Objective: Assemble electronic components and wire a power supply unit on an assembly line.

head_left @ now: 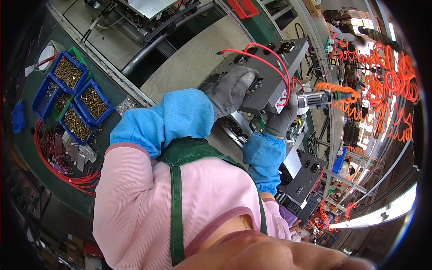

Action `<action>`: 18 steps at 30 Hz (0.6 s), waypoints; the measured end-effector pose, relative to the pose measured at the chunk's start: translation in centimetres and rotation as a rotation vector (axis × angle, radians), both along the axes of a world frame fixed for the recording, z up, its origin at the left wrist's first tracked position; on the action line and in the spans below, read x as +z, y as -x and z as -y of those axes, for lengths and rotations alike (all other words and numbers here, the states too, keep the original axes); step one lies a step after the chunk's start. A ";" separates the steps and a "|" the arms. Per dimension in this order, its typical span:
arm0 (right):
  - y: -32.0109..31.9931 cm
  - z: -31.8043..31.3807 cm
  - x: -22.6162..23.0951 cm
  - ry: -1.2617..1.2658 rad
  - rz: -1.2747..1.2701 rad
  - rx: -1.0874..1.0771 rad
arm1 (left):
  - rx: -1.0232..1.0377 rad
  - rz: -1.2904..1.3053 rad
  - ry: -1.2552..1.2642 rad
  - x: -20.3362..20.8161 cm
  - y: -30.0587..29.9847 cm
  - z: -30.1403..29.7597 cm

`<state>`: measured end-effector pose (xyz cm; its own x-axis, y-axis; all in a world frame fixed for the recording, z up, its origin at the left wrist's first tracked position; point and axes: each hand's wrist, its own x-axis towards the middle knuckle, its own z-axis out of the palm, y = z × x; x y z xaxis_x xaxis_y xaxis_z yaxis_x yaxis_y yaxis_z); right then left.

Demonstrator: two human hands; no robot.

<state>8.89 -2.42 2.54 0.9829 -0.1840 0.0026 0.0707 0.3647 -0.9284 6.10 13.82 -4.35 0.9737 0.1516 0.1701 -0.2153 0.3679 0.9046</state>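
A dark grey metal equipment panel (pixel 265 92) with black sockets and switches is tilted up in front of me. My left hand (pixel 231 90), in a grey glove, grips it near its left part, fingers partly hidden. At the panel's right end, my right hand (pixel 284 118), also gloved, is closed around a silver air screwdriver (pixel 313 99) that points at the panel's white side. The tool's tip is hidden by the hand. Red wires (pixel 265 64) arch over the panel and come down to that side.
Blue bins of brass screws (pixel 93 102) stand on the green bench at left, with a bundle of red wires (pixel 74 180) nearby. An orange coiled hose (pixel 344 96) runs from the tool; more coils (pixel 389 85) hang at right. Another dark panel (pixel 303 177) lies by my right arm.
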 end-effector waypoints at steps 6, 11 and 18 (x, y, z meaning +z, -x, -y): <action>-0.5 1.8 -1.0 0.030 -0.045 0.107 | 0.006 0.046 -0.005 1.1 0.7 -0.8; -0.2 1.7 -0.9 0.011 -0.036 0.091 | 0.035 0.040 -0.012 2.3 4.0 -2.3; 0.0 1.3 -0.6 0.041 -0.008 0.116 | -0.506 0.161 -0.157 3.7 8.9 -3.7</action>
